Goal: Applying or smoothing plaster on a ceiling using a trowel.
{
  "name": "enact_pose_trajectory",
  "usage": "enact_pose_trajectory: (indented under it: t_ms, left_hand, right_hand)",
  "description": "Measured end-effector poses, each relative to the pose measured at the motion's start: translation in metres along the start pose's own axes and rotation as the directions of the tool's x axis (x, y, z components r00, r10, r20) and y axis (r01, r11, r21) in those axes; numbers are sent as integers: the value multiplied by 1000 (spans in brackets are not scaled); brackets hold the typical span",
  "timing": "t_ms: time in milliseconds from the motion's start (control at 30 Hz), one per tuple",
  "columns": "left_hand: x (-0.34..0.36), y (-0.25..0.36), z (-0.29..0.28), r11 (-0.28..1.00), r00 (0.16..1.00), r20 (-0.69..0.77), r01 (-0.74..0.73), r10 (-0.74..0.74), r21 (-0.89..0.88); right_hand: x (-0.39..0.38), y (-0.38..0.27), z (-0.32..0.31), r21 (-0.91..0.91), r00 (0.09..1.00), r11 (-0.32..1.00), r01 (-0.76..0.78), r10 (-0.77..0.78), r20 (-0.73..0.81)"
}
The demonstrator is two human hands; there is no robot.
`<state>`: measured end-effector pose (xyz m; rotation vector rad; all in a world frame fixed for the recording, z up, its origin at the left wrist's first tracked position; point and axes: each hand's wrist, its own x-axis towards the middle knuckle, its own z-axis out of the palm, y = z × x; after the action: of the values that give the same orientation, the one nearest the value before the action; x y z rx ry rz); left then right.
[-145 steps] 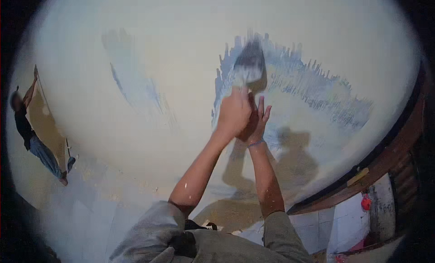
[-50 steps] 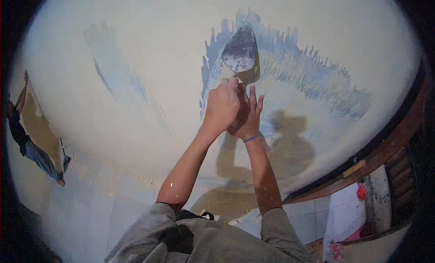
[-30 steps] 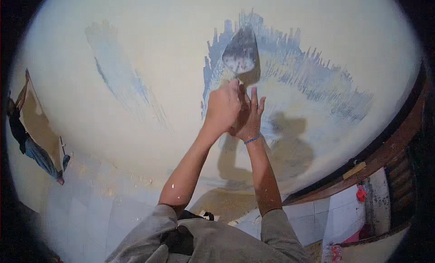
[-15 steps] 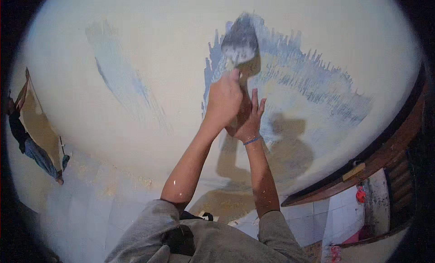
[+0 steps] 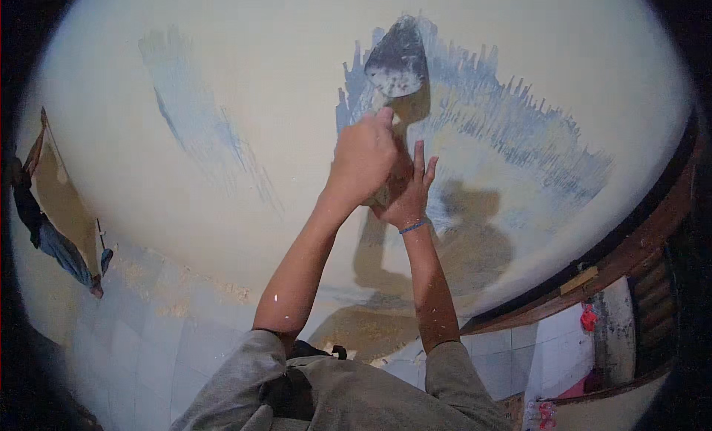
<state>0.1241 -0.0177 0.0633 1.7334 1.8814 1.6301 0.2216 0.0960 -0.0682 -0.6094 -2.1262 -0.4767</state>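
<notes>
A scraper with a broad, stained metal blade [image 5: 399, 60] is pressed against the cream wall [image 5: 282, 75]. My left hand [image 5: 363, 153] is closed around its handle, thumb toward the blade. Close behind it, my right hand [image 5: 404, 197] is at the lower part of the handle, two fingers sticking up and the others hidden by my left hand. A blue band [image 5: 412, 227] circles my right wrist. Around the blade the cream coat is scraped off, and a bluish-grey patch [image 5: 512, 127] spreads to the right.
Another scraped strip [image 5: 200, 127] runs down the wall at left. Flakes [image 5: 178, 308] lie along the wall's foot on the tiled floor [image 5: 141, 357]. At far left another person [image 5: 52, 238] works at the wall. A dark wooden edge [image 5: 630, 238] curves along the right, near a red object [image 5: 588, 317].
The scraper and both hands have barely moved, the blade a touch higher on the wall. My left elbow has shifted slightly outward. The other person's pose is almost the same.
</notes>
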Motion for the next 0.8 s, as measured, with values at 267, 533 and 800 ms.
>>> enact_pose_trajectory:
  t_ms: [267,533,800]
  left_hand:
    - [-1,-16,4,989,989,-44,-139,141,39]
    - [6,-14,7,991,994,-25,-106,108,79]
    - [-11,-29,33,987,983,-117,-128,139,96]
  right_hand:
    - [3,3,0,46,997,999,24,-20,-73]
    - [-1,2,-2,48,1000,999,-19,19,-14]
    - [-1,6,-7,33,1000,999,-2,3,-27]
